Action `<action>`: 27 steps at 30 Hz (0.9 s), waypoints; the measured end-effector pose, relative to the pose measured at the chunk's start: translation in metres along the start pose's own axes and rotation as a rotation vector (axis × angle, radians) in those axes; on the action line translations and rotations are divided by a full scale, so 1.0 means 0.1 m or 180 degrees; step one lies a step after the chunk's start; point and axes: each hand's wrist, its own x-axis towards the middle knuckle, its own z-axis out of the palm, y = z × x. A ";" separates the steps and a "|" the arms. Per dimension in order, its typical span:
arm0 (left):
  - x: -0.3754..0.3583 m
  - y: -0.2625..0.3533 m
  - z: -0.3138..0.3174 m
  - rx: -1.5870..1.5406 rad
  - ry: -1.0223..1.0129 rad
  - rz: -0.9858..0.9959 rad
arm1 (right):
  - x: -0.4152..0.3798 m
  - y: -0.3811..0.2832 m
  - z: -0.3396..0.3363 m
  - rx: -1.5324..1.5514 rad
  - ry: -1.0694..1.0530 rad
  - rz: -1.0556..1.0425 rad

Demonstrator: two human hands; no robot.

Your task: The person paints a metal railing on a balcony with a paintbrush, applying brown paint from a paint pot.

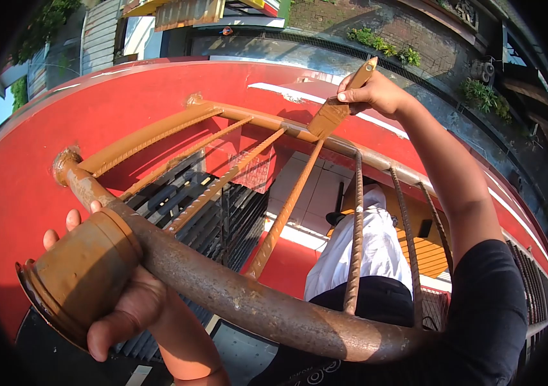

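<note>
My right hand (377, 96) grips a flat paintbrush (330, 117) by its handle. Its orange-brown bristles touch the upper pipe (293, 130) of a metal railing, near the top of a ribbed bar (285, 209). My left hand (137, 302) is wrapped round a paint-smeared tin can (84, 273), tilted beside the thick lower pipe (235, 296); what is inside the can is hidden. Orange-brown paint coats the bars on the left. Towards the right, the bars (358, 238) look bare and rusty.
A red wall (23, 212) curves around the railing. Below lie dark metal slats (222, 219), pale floor tiles (296, 186) and wooden slats (431, 254). My white-clothed legs (367, 244) show between the bars. Beyond the wall are a paved lane (383, 80) and plants (383, 42).
</note>
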 end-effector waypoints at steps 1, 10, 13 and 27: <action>0.00 0.00 -0.01 -0.0001 -0.0016 -0.0003 | -0.07 -0.06 0.10 0.0114 -0.0190 -0.0035; 0.02 -0.04 -0.08 -0.0295 -0.0169 0.0093 | -0.12 -0.11 0.25 -0.0187 -0.0263 -0.0140; 0.01 -0.05 -0.11 -0.0490 -0.0200 0.0069 | -0.35 -0.27 0.40 -0.0165 -0.0390 -0.0414; 0.03 -0.05 -0.13 -0.0497 -0.0245 0.0111 | -0.38 -0.31 0.40 -0.0599 -0.0561 -0.0498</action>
